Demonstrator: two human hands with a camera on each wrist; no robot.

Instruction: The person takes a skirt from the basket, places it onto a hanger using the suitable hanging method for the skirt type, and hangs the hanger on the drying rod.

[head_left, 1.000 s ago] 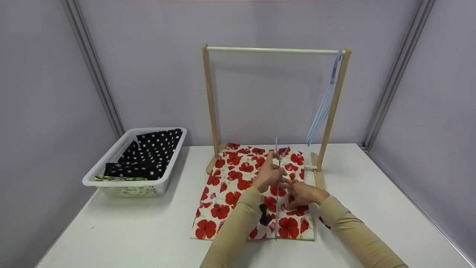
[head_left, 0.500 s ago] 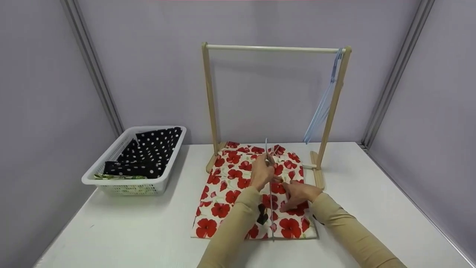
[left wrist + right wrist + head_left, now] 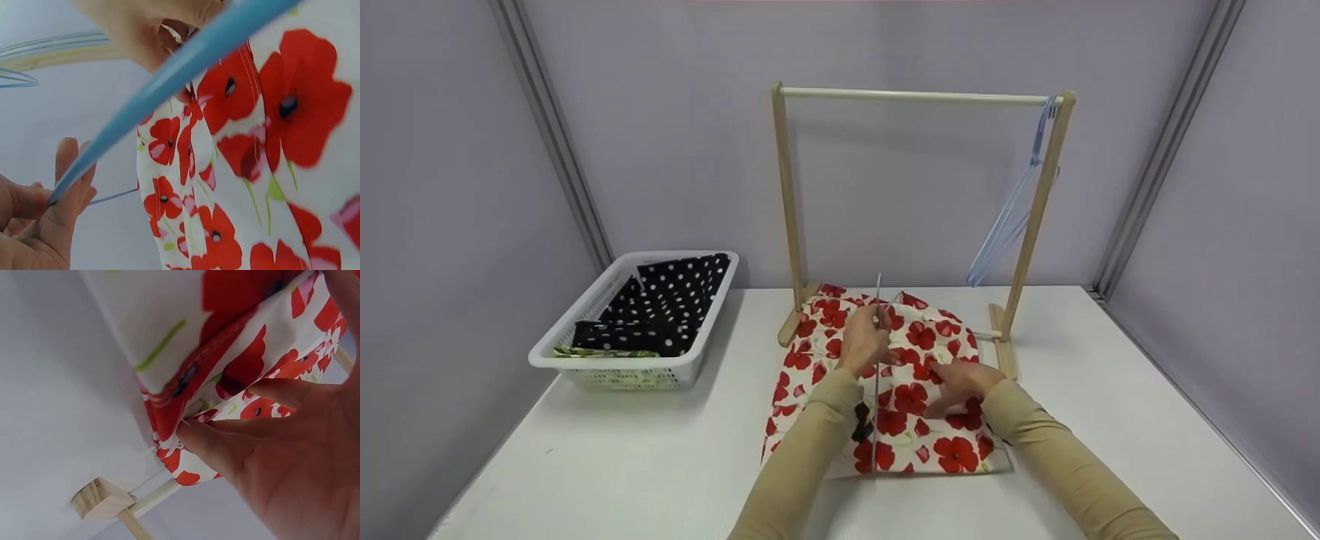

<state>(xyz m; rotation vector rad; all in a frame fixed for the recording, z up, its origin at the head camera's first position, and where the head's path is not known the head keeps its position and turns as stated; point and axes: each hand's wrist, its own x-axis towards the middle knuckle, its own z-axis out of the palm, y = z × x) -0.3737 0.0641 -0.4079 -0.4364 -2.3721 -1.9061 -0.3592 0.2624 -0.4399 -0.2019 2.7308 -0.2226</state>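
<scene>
A white cloth with red flowers [image 3: 919, 397] lies folded on the table, and its top layer is raised at the right edge. My left hand [image 3: 864, 339] pinches a light-blue hanger [image 3: 140, 98] just below its hook, thumb against fingers. The hanger stands edge-on over the cloth, hook toward the rack. My right hand [image 3: 281, 450] holds the lifted layer at the hem, its fingertips tucked into the fold between layers while the thumb lies on the other side. Part of the hanger is hidden behind my left hand and wrist.
Behind the cloth stands a wooden rack with a white rail [image 3: 915, 95]. Several blue hangers [image 3: 1005, 214] hang at its right end. A white basket [image 3: 690, 360] with black dotted cloth [image 3: 675, 300] stands on the left. Grey walls enclose the table.
My left hand has carried the hanger leftward across the cloth. The right hand has stayed nearly in place, and the cloth's right part has lifted and rounded up.
</scene>
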